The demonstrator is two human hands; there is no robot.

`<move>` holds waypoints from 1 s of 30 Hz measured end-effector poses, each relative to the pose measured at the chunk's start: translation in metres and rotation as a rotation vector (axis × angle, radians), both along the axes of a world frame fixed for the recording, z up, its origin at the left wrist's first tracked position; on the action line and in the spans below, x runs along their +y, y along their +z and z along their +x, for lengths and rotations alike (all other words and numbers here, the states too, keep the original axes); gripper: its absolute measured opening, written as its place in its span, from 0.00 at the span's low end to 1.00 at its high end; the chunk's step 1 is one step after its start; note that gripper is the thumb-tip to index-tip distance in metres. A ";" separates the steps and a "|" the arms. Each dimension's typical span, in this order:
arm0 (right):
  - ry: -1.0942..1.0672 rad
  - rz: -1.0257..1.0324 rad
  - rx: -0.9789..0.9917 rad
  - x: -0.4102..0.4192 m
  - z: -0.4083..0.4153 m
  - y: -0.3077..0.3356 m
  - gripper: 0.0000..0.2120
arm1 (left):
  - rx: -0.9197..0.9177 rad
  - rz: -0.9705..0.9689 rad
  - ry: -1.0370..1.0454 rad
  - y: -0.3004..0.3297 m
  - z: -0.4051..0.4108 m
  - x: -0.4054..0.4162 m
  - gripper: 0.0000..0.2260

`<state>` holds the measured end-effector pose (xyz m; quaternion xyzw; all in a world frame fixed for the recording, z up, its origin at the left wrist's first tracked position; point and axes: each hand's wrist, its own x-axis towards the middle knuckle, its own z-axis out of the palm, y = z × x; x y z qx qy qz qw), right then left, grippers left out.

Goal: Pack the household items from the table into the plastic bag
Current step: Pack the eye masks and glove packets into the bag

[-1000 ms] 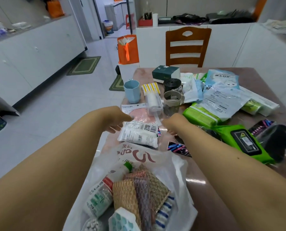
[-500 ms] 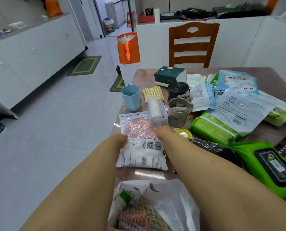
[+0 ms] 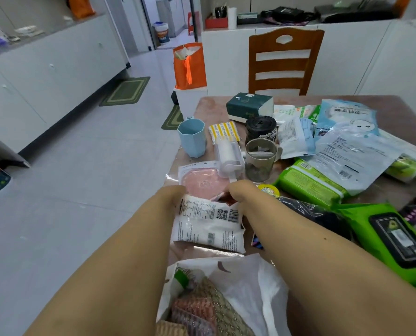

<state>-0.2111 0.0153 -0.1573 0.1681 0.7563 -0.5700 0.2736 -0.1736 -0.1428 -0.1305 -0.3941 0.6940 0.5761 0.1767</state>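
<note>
Both hands (image 3: 173, 194) (image 3: 238, 192) gripping white packet (image 3: 208, 224), pink pack (image 3: 202, 179) behind, plastic bag (image 3: 250, 282) nearer

Fingers of the left hand (image 3: 171, 194) and right hand (image 3: 236, 191) curl out of sight behind the white printed plastic packet (image 3: 208, 224); the white plastic bag (image 3: 250, 287) runs off the bottom edge.
</note>
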 end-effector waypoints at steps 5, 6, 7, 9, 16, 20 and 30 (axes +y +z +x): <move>-0.279 -0.375 -0.001 0.000 0.007 0.032 0.05 | 0.053 0.016 0.003 0.015 -0.004 -0.003 0.08; -0.331 -0.438 -0.003 0.001 0.009 0.040 0.08 | 0.063 0.031 -0.006 0.022 -0.004 -0.002 0.07; -0.377 -0.485 0.000 0.001 0.010 0.048 0.11 | 0.078 0.033 -0.022 0.030 -0.005 -0.002 0.07; -0.439 -0.577 0.004 0.007 0.016 0.066 0.11 | 0.075 0.008 -0.038 0.047 -0.006 -0.003 0.08; -0.252 -0.698 0.133 0.042 0.034 0.108 0.07 | 0.055 0.404 0.205 0.083 -0.002 0.007 0.16; -0.017 -0.125 0.274 0.091 0.034 0.092 0.20 | 0.103 0.370 0.160 0.080 0.003 0.016 0.05; 0.587 1.018 0.235 0.128 0.053 0.026 0.24 | 0.202 0.330 0.081 0.054 0.026 0.019 0.16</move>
